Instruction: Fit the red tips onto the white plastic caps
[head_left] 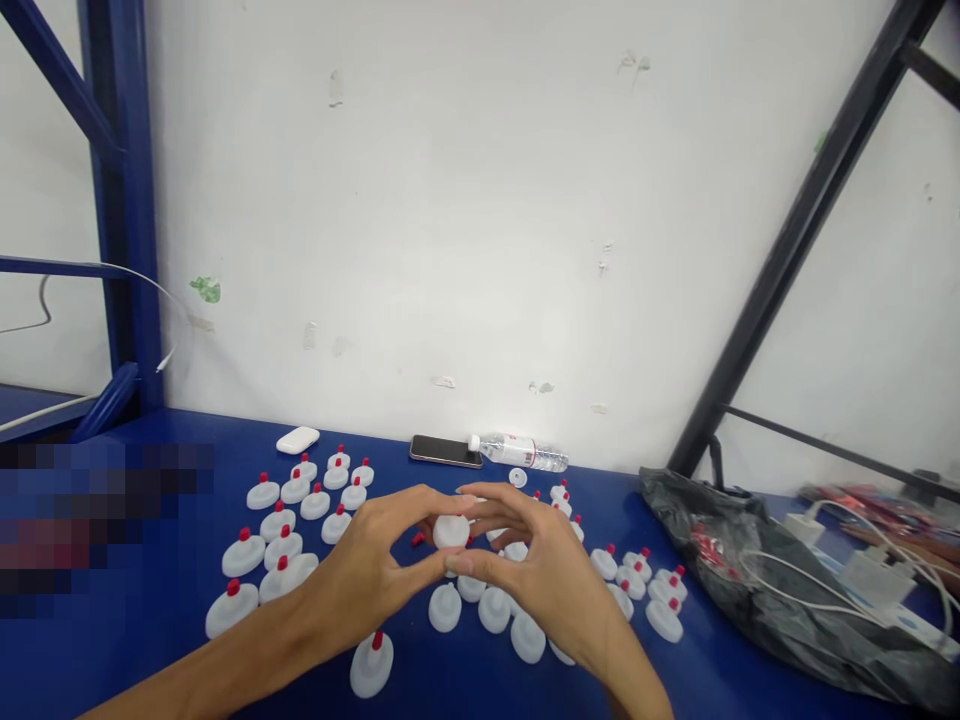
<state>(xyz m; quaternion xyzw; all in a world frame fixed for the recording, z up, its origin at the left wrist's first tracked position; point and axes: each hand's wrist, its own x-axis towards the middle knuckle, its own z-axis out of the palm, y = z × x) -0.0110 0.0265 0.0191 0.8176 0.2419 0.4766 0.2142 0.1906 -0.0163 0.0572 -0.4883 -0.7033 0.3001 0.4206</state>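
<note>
A white rounded lid [451, 532] is held upright between my two hands, above the blue tabletop. My left hand [390, 545] pinches it from the left with thumb and fingers, and my right hand [517, 550] closes on it from the right. Just left of it a small red tip [418, 539] shows by my left fingers. Below my hands lie several white lids with no red tip in sight, such as this plain lid [445, 607]. Nearer to me is a red-tipped lid [372, 664]. My right fingers partly hide more lids.
Several red-tipped lids [244, 551] stand at left, others [664, 619] at right. Along the wall lie a white case [298, 439], a phone [446, 451], a water bottle [521, 452] and a white ring [517, 477]. A black plastic bag [795, 640] with red pieces, plus white cables, occupies the right.
</note>
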